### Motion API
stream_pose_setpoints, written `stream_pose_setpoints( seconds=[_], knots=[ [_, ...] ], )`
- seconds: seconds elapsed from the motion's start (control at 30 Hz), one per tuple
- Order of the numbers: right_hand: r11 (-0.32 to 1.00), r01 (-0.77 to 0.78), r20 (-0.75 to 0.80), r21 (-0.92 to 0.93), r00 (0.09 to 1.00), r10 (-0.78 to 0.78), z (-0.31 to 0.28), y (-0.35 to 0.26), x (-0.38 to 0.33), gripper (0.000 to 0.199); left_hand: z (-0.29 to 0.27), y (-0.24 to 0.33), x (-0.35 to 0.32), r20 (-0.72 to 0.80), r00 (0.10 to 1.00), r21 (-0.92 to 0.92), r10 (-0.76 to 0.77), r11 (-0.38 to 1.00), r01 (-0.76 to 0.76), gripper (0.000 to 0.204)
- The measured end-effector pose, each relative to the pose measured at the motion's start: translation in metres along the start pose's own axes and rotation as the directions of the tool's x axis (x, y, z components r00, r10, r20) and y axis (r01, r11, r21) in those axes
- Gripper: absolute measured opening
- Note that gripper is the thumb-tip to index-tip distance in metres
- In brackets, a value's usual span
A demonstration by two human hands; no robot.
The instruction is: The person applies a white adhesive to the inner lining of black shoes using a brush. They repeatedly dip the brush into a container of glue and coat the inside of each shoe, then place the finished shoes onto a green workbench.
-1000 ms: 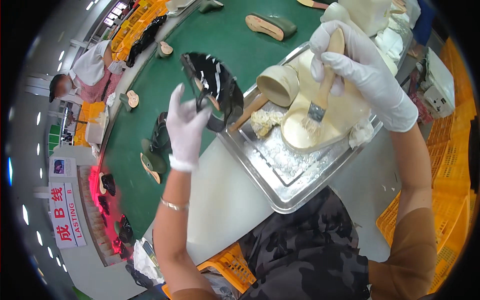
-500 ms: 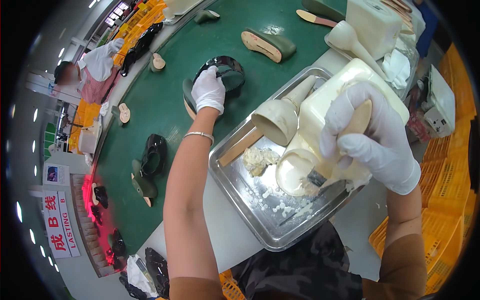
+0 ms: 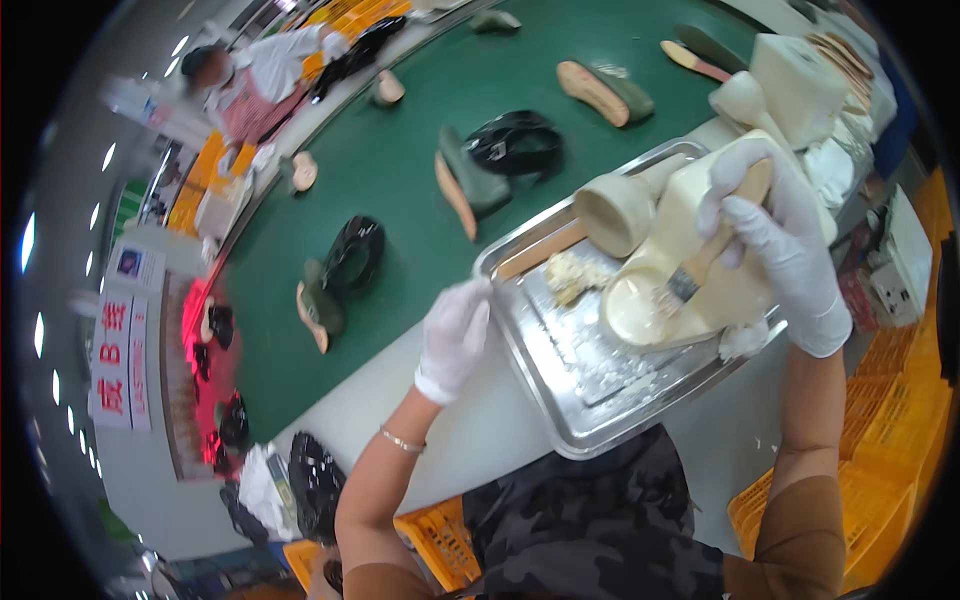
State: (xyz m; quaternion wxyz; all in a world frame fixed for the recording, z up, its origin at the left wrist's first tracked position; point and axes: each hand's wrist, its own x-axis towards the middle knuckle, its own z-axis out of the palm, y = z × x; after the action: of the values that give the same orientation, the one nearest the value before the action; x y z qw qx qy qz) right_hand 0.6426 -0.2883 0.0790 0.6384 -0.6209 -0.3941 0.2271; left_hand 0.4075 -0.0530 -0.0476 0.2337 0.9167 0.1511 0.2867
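Note:
My right hand [image 3: 775, 225], in a white glove, is shut round the wooden handle of a flat glue brush [image 3: 685, 283]. Its bristles are at the opening of a cut white plastic jug [image 3: 636, 312] that holds creamy white glue. The jug lies on a metal tray [image 3: 575, 420]. Beside the tray's left corner is my left hand [image 3: 455, 340], also gloved; its fingers are blurred, and I see nothing in them. Beyond it on the green surface stand a green shoe last [image 3: 475, 175] with a tan sole board [image 3: 455, 195] and a glossy black shoe upper [image 3: 515, 143].
A cream plastic cup [image 3: 612, 215] and a wooden strip [image 3: 540, 248] lie in the tray. More lasts [image 3: 605, 95] and a black upper [image 3: 355, 253] are spread over the green surface [image 3: 410, 260]. Yellow crates [image 3: 880, 440] stand at right. A co-worker [image 3: 260, 85] is at far left.
My left hand has let go of the black upper and come back toward me, to the tray's corner. The right hand still holds the brush over the glue. The view has shifted.

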Motion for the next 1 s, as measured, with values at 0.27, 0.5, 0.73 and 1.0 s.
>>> stream_pose_setpoints(
  seconds=[0.27,0.5,0.73,1.0],
  knots=[
    [0.993,0.051,-0.172,-0.102,0.983,-0.068,-0.07,0.085,0.012,0.033,-0.118,0.055,-0.181,-0.174,0.949,0.402,-0.264,0.86,0.313,0.028],
    [0.962,0.12,0.02,-0.244,0.993,-0.119,-0.058,0.069,0.024,0.027,-0.207,0.046,-0.256,-0.476,0.808,0.725,-0.347,0.365,0.584,0.03],
    [0.967,0.097,-0.059,-0.237,0.992,-0.114,-0.041,0.057,0.019,0.023,-0.23,0.04,-0.285,-0.331,0.748,0.792,-0.575,0.261,0.551,0.03],
    [0.959,0.126,-0.002,-0.255,0.991,-0.131,-0.045,0.055,0.018,0.023,-0.233,0.039,-0.294,-0.248,0.806,0.885,-0.538,0.213,0.414,0.029]
  ],
)
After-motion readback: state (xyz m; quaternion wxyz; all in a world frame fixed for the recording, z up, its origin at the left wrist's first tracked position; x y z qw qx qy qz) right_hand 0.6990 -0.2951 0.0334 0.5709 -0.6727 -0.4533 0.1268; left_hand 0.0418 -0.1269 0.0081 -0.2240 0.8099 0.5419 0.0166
